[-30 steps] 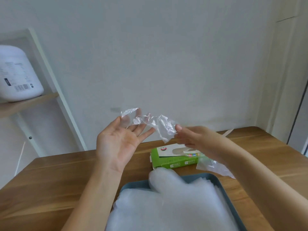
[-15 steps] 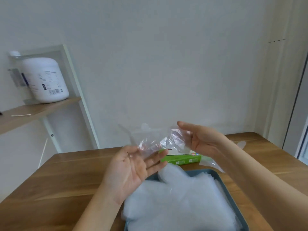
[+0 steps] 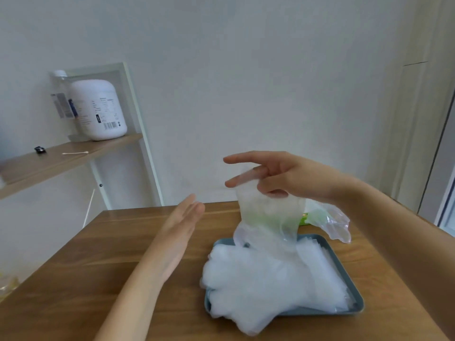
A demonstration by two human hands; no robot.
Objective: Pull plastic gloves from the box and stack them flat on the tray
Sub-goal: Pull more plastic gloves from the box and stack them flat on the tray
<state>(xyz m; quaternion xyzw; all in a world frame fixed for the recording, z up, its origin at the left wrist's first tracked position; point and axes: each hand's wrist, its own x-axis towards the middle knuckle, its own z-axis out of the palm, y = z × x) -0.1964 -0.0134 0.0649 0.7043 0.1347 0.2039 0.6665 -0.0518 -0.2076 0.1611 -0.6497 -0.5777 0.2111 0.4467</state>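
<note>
My right hand (image 3: 278, 173) pinches a clear plastic glove (image 3: 267, 215) by its top edge, and the glove hangs down over the far end of the tray. The blue-grey tray (image 3: 354, 291) carries a thick flat stack of gloves (image 3: 268, 279) that spills over its left and near rim. My left hand (image 3: 182, 222) is flat with fingers together, held edge-on to the left of the tray and holding nothing. The green glove box (image 3: 304, 219) is mostly hidden behind the hanging glove; another glove (image 3: 332, 222) sticks out of it to the right.
The wooden table (image 3: 103, 262) reaches its far edge just behind the box, near the white wall. At left a wooden shelf (image 3: 61, 158) holds a white jar (image 3: 98, 109), a clear bottle, a cotton swab and a small black item.
My left hand has let go of the glove and dropped away to the left. My right hand now holds the glove alone, unfolded and hanging over the tray. The view has shifted right.
</note>
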